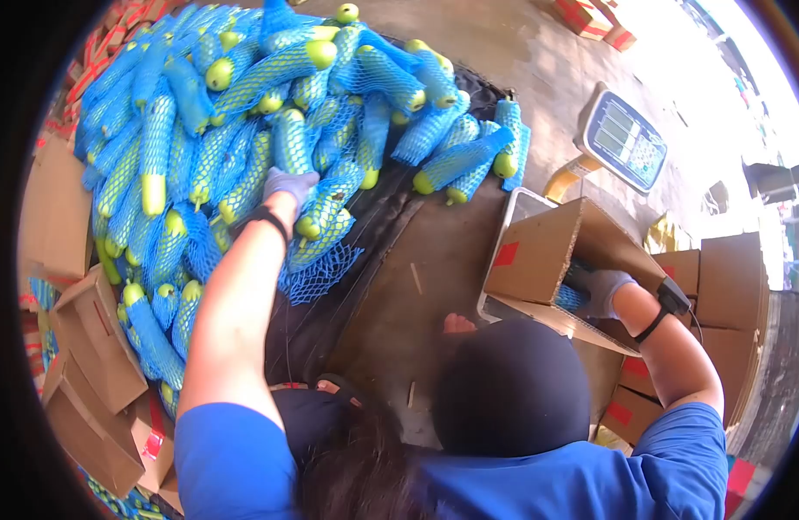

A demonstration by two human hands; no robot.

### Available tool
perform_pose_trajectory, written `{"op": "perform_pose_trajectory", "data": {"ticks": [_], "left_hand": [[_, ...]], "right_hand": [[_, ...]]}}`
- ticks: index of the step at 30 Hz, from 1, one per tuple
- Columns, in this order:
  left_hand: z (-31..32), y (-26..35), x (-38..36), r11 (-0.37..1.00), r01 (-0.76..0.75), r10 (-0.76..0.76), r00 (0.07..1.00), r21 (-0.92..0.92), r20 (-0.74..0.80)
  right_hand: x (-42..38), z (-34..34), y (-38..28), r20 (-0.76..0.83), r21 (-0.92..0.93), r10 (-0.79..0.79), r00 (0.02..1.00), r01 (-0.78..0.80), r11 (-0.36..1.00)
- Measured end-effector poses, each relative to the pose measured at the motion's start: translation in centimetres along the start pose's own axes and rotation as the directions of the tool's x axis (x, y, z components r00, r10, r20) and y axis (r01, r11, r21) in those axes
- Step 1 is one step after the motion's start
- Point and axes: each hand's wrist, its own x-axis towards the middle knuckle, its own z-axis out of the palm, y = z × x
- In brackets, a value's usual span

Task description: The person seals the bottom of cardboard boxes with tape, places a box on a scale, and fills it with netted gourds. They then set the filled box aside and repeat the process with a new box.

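My left hand [293,184], in a pale grey glove, is closed around the lower end of a long green gourd [290,139] in a blue foam net. That gourd lies in a big heap of netted gourds [234,87]. Inside an open cardboard box [535,251], my right hand [604,291], also gloved, is against a blue-netted gourd [569,297]. The box wall and shadow hide most of its fingers, so its grip does not show. The box rests on the metal platform of a scale, whose display [625,140] stands behind it.
Stacked cartons [724,286] stand close by my right arm. Open empty boxes [91,373] lie at the left below the heap. A black sheet [365,251] extends under the gourds. More red-taped cartons [590,17] sit at the back.
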Motion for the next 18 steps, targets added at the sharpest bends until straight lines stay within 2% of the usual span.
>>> {"op": "perform_pose_trajectory", "data": {"ticks": [1, 2, 3, 4, 5, 6, 7, 9, 10, 12, 13, 15, 16, 17, 18], "left_hand": [[-0.8, -0.8, 0.4, 0.966, 0.007, 0.04, 0.984, -0.258, 0.176], [-1.2, -3.4, 2.2, 0.829, 0.058, 0.159, 0.929, -0.555, 0.335], [-1.1, -5.0, 4.1, 0.609, 0.303, 0.228, 0.819, -0.733, 0.527], [-4.0, -1.3, -1.1, 0.587, 0.371, 0.335, 0.698, -0.719, 0.633], [-4.8, -1.9, -0.3, 0.627, 0.337, 0.479, 0.543, -0.702, 0.689], [-6.1, 1.1, -5.4, 0.663, 0.268, 0.454, 0.598, -0.699, 0.66], [-6.7, 2.3, -6.7, 0.702, -0.084, 0.588, 0.628, -0.707, 0.509], [-7.9, 7.4, -13.1, 0.733, -0.217, 0.633, 0.564, -0.645, 0.53], [-7.6, 9.2, -15.4, 0.73, -0.223, 0.64, 0.555, -0.646, 0.532], [-6.9, 12.2, -20.1, 0.714, -0.285, 0.689, 0.447, -0.64, 0.57], [-6.5, 13.8, -23.0, 0.738, -0.257, 0.667, 0.415, -0.624, 0.618], [-5.1, 16.7, -28.0, 0.78, -0.156, 0.623, 0.293, -0.607, 0.725], [-4.2, 17.5, -30.1, 0.778, -0.16, 0.626, 0.267, -0.607, 0.732], [-3.3, 18.0, -31.3, 0.779, -0.163, 0.626, 0.261, -0.605, 0.735], [-2.1, 18.5, -32.1, 0.708, -0.392, 0.68, 0.152, -0.588, 0.717]], "right_hand": [[-0.4, 0.0, 0.8, -0.15, 0.063, -0.019, 0.988, 0.029, 0.998], [-1.4, 0.3, 2.0, -0.297, 0.127, -0.006, 0.955, 0.046, 0.991], [-3.6, -1.0, 1.3, -0.42, 0.191, 0.028, 0.907, 0.058, 0.98], [-4.2, -0.5, 2.5, -0.6, 0.214, -0.036, 0.799, 0.204, 0.955], [-5.8, -1.0, 2.4, -0.685, 0.249, -0.017, 0.728, 0.255, 0.934], [-7.1, -1.2, 2.2, -0.75, 0.274, 0.02, 0.662, 0.282, 0.92], [-8.7, -1.8, 1.6, -0.835, 0.232, -0.012, 0.55, 0.372, 0.899], [-10.9, -3.1, 0.0, -0.942, 0.06, -0.115, 0.315, 0.495, 0.867], [-11.5, -3.7, -0.8, -0.961, -0.058, -0.188, 0.202, 0.519, 0.853], [-12.2, -4.5, -3.5, -0.958, -0.232, -0.278, 0.071, 0.382, 0.895], [-12.8, -5.1, -4.4, -0.927, -0.331, -0.371, 0.061, 0.337, 0.882], [-12.5, -4.8, -6.0, -0.869, -0.493, -0.49, -0.062, 0.177, 0.852], [-12.5, -4.9, -6.8, -0.873, -0.486, -0.483, -0.062, 0.171, 0.857], [-12.5, -4.9, -7.6, -0.91, -0.406, -0.414, 0.03, 0.144, 0.902], [-12.8, -5.1, -7.7, -0.923, -0.366, -0.377, 0.075, 0.128, 0.922]]}}
